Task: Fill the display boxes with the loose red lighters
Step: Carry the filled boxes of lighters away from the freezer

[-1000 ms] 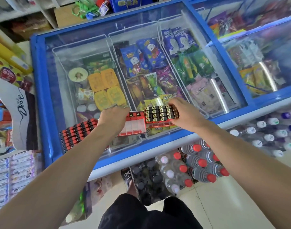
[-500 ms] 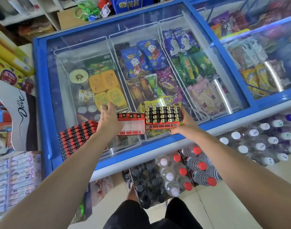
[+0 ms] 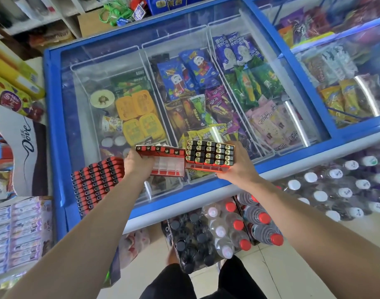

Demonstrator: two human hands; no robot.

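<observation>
Two red display boxes sit side by side on the freezer's glass lid. My left hand (image 3: 137, 164) grips the left box (image 3: 167, 164), which holds one back row of red lighters and several bare white slots. My right hand (image 3: 238, 167) grips the right box (image 3: 208, 156), packed with lighters whose black and metal tops face up. A block of loose red lighters (image 3: 97, 184) with black ends lies on the lid just left of my left wrist.
The blue-framed chest freezer (image 3: 55, 130) holds ice cream in wire baskets under glass. Packs of bottled drinks (image 3: 238, 229) stand on the floor against its front. Boxed goods (image 3: 18, 236) are stacked at the left.
Both hands have shifted from lying over the boxes to gripping them at their outer sides, and the two boxes have moved slightly away from me. The loose lighters have not moved.
</observation>
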